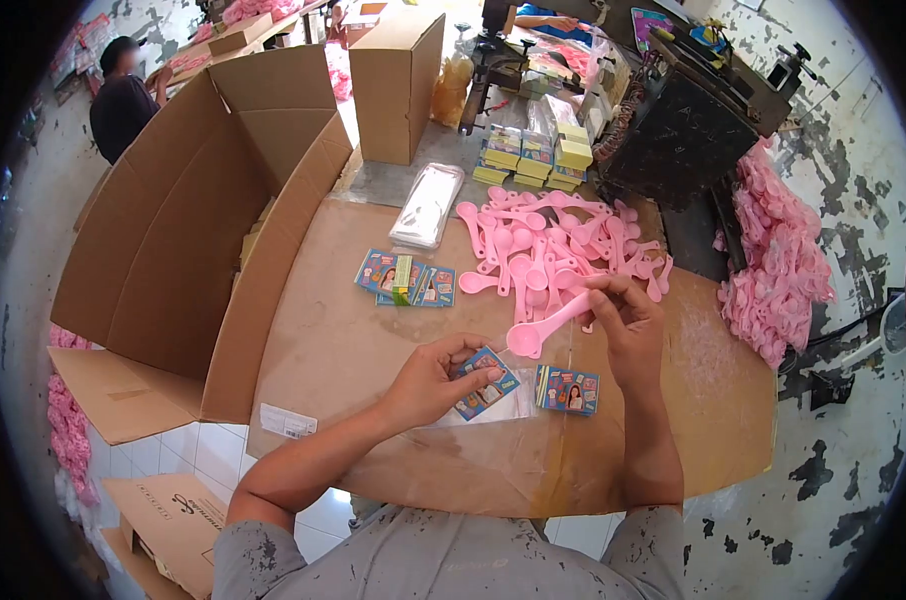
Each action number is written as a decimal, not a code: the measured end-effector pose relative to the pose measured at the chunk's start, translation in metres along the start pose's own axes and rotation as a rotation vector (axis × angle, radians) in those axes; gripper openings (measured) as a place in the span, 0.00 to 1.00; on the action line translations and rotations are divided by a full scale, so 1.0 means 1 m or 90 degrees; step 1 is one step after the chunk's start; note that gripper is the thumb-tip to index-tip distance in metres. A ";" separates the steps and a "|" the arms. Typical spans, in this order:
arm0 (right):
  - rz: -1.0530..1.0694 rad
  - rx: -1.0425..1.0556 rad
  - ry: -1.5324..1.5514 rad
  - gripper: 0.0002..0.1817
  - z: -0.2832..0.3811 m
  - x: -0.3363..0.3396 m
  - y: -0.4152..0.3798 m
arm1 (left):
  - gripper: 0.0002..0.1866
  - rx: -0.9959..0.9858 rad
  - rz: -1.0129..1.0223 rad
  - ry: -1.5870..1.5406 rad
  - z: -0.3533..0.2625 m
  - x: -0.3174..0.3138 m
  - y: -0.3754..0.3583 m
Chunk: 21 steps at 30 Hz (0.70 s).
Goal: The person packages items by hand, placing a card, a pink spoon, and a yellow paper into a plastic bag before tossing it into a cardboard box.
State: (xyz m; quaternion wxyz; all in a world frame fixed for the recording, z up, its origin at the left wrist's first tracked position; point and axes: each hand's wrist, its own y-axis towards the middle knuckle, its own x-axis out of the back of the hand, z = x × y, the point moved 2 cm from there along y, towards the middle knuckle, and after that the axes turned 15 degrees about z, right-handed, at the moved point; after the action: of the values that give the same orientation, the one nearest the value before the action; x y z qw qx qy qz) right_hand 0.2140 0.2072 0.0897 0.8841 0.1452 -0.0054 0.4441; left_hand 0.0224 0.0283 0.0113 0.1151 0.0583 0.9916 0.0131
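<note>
Between the thumb and fingers of my left hand [423, 378] is a small blue printed card [485, 392], tilted above a clear plastic bag [519, 406] on the cardboard-covered table. My right hand [628, 325] pinches a pink measuring spoon [545, 331] by its handle end, the bowl pointing toward the left hand. Just beyond lies a heap of pink spoons [533, 235]. A small stack of similar cards [570, 390] rests between my two hands. Farther left are more blue cards [385, 272], with a green-and-yellow strip on top.
A large open cardboard box [278, 270] stands at the left. Clear plastic sleeves [429, 205] lie behind the cards. Card bundles [518, 152] are stacked at the back beside a dark machine [673, 125]. Pink packed items [773, 270] pile up at right. Another person [123, 105] is at the far left.
</note>
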 end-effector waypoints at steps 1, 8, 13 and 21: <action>0.003 0.006 -0.004 0.08 0.003 -0.003 0.001 | 0.18 0.001 0.003 0.016 -0.001 0.000 0.000; 0.035 0.009 -0.045 0.08 0.014 -0.012 -0.002 | 0.18 0.029 0.021 0.012 -0.005 -0.002 -0.003; 0.022 -0.003 -0.040 0.08 0.008 -0.026 -0.006 | 0.18 0.072 0.070 -0.021 0.005 -0.004 -0.002; 0.117 0.039 -0.186 0.09 0.009 -0.037 -0.017 | 0.16 0.062 0.053 0.016 0.002 -0.004 -0.003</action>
State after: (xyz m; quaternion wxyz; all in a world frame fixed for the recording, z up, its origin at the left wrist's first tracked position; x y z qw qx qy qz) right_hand 0.2060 0.1661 0.0892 0.8247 0.2341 -0.1332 0.4974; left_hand 0.0266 0.0250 0.0097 0.0989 0.1052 0.9891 -0.0296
